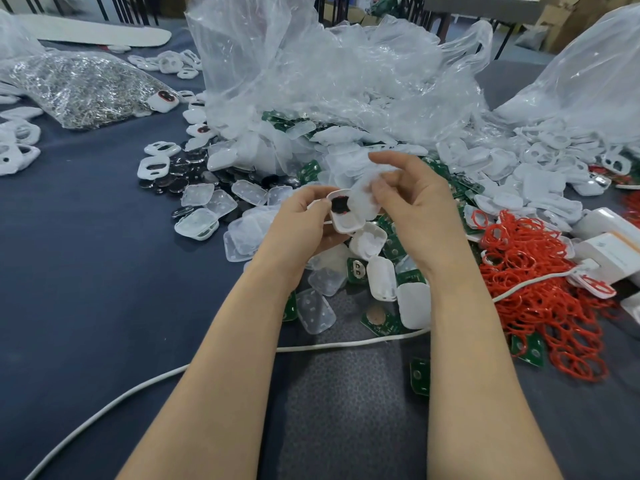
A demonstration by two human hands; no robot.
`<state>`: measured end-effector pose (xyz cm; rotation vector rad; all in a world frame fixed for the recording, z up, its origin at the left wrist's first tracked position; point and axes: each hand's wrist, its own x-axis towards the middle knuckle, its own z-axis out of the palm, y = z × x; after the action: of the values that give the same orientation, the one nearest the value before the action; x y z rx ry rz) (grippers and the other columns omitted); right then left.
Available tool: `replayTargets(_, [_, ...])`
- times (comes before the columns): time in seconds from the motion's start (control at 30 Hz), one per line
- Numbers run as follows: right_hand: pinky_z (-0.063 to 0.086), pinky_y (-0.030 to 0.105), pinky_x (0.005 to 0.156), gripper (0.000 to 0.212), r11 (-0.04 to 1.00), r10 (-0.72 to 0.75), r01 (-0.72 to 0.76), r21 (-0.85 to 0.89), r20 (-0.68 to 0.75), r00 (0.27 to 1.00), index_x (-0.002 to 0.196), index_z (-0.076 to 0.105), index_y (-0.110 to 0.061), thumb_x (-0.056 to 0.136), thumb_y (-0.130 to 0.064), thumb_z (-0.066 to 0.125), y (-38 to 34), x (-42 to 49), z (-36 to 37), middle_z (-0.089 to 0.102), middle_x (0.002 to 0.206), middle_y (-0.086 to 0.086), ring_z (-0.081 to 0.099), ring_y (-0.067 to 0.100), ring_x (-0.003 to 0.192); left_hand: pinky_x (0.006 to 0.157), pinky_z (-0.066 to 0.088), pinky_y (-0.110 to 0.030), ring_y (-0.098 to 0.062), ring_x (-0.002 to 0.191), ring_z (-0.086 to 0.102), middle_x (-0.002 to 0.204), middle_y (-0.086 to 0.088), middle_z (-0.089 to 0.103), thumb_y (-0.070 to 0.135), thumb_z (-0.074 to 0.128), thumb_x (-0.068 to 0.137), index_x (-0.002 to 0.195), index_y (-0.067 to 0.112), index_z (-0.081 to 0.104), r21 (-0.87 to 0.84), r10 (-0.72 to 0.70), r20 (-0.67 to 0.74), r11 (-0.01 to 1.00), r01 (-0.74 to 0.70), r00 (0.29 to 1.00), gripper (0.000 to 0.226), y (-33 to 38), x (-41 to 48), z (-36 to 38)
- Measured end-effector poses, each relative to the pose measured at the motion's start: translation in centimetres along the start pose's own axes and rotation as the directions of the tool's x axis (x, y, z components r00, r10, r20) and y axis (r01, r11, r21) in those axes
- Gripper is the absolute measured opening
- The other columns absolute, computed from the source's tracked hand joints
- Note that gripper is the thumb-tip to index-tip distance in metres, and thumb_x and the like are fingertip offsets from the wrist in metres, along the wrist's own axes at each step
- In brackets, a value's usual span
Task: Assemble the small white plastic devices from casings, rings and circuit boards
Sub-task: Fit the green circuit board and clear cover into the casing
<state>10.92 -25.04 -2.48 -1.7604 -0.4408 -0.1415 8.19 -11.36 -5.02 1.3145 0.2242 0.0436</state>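
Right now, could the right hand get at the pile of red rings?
Probably yes: the red rings lie uncovered just right of the right hand, though it pinches a translucent cover now.

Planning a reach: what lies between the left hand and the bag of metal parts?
In the head view, white casings, dark discs and clear covers lie on the cloth between the left hand and the bag.

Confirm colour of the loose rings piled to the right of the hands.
Red. The rings show best in the head view, a tangled heap.
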Motion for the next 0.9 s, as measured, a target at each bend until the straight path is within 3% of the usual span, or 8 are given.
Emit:
replayTargets(0.1, [0.049,0.017,0.074,0.02,0.999,0.037,-0.037,-0.031,0.011,0.999,0.093,0.055,-0.025,0.091,-0.006,0.06,0.2,0.0,0.2,0.068,0.086,0.001,0.062,0.01,0.081,0.061,0.056,-0.022,-0.01,0.067,0.069,0.088,-0.003,0.069,0.007,0.038,0.101,0.092,0.018,0.061,0.012,0.001,0.005,1.0,-0.001,1.0,0.027,0.1,-0.1,0.1])
replayTargets(0.37, [0.037,0.009,0.062,0.015,0.957,-0.022,0.054,-0.284,0.115,0.993,0.084,0.058,-0.029,0.088,-0.017,0.065,0.6,0.0,0.8,0.058,0.079,-0.016,0.051,-0.002,0.071,0.066,0.058,-0.026,-0.015,0.073,0.07,0.094,-0.009,0.07,0.007,0.04,0.1,0.101,0.014,0.061,0.065,-0.021,0.06,0.998,0.017,0.998,0.023,0.2,-0.2,0.1])
replayTargets(0.63, [0.035,0.003,0.067,0.015,0.915,-0.082,0.106,-0.389,0.078,0.994,0.094,0.058,-0.025,0.09,-0.01,0.06,0.9,-0.1,1.5,0.051,0.096,0.001,0.046,-0.002,0.076,0.07,0.057,-0.029,-0.017,0.076,0.069,0.096,-0.011,0.071,0.01,0.046,0.099,0.094,0.017,0.063,0.055,-0.021,0.045,0.998,0.019,0.999,0.019,0.1,-0.4,0.1])
replayTargets(0.77, [0.036,0.005,0.067,0.022,0.925,-0.081,0.076,-0.372,0.003,0.997,0.109,0.057,-0.019,0.088,-0.018,0.065,1.2,-0.1,1.7,0.05,0.1,0.002,0.045,0.0,0.074,0.068,0.057,-0.022,-0.013,0.078,0.069,0.095,-0.008,0.071,0.01,0.055,0.095,0.105,0.014,0.063,0.09,0.008,0.053,0.996,-0.013,0.999,0.014,0.0,-0.4,-0.1])
replayTargets(0.9, [0.043,0.011,0.056,0.016,0.978,0.114,-0.128,-0.162,-0.094,0.989,0.106,0.058,-0.023,0.091,-0.024,0.062,1.2,0.2,0.7,0.058,0.091,-0.008,0.053,-0.006,0.06,0.064,0.056,-0.02,-0.007,0.069,0.07,0.076,0.004,0.072,-0.003,0.051,0.093,0.096,0.019,0.062,0.069,0.034,0.033,0.997,-0.036,0.999,0.025,0.0,-0.4,0.0])
